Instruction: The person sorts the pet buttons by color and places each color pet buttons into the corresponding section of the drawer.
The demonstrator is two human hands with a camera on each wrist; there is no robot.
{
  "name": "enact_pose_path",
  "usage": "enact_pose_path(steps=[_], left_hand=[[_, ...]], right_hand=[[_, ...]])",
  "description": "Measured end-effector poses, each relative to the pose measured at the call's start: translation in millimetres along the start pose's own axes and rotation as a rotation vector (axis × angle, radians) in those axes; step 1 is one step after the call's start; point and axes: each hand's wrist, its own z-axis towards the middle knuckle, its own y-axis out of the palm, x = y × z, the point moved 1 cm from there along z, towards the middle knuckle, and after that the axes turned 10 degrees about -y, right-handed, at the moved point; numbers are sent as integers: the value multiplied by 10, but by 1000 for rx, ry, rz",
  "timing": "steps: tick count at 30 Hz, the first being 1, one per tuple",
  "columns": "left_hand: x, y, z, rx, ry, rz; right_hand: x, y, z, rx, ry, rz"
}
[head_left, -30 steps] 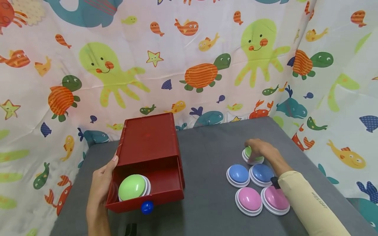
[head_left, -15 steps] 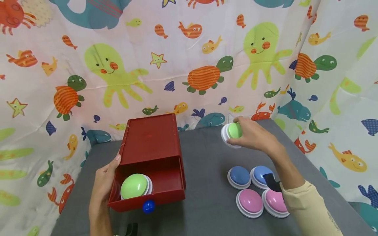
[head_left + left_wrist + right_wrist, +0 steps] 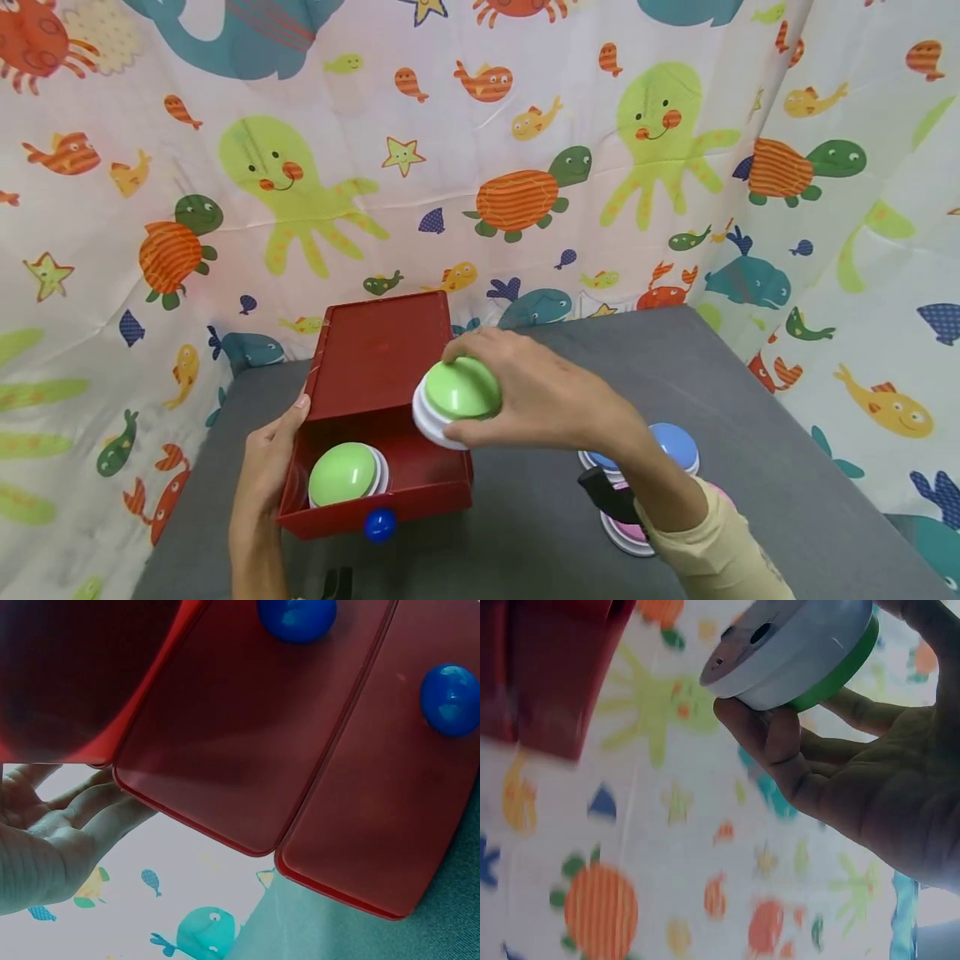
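My right hand (image 3: 547, 392) holds a green-domed push button (image 3: 461, 387) with a white base, tilted, over the right side of an open red drawer (image 3: 427, 497). Fingers and thumb grip it at the sides; its underside with small holes faces the camera in the right wrist view. Another green push button (image 3: 343, 475) lies in the left part of the drawer. My left hand (image 3: 262, 467) rests along the left side of the red drawer unit (image 3: 386, 358), thumb at the top edge. Its fingers (image 3: 105, 806) reach out fairly straight beside the unit, tips hidden.
The open drawer has a blue knob (image 3: 380, 525). Below it are two closed drawers (image 3: 217, 727) with blue knobs (image 3: 450, 699). Blue push buttons (image 3: 675, 446) and pink push buttons (image 3: 630, 530) lie on the grey table (image 3: 540, 550), partly behind my right arm. A sea-animal cloth (image 3: 450, 192) hangs behind.
My right hand has picked up the green push button from behind the blue ones and carried it left to the open drawer. The left hand stays at the drawer unit.
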Motion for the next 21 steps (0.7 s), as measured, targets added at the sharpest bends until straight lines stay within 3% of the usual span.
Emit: enact_pose_path(steps=[4, 7, 16, 21], left_hand=[[-9, -10, 24, -19, -5, -18], [-24, -20, 32, -29, -10, -34], [-3, -40, 20, -9, 5, -17], [1, -33, 15, -12, -1, -12]], right_hand=[[-147, 215, 143, -119, -17, 20], [-198, 349, 227, -182, -20, -27], [-351, 586, 346, -213, 65, -374], [-398, 729, 382, -228, 17, -534]])
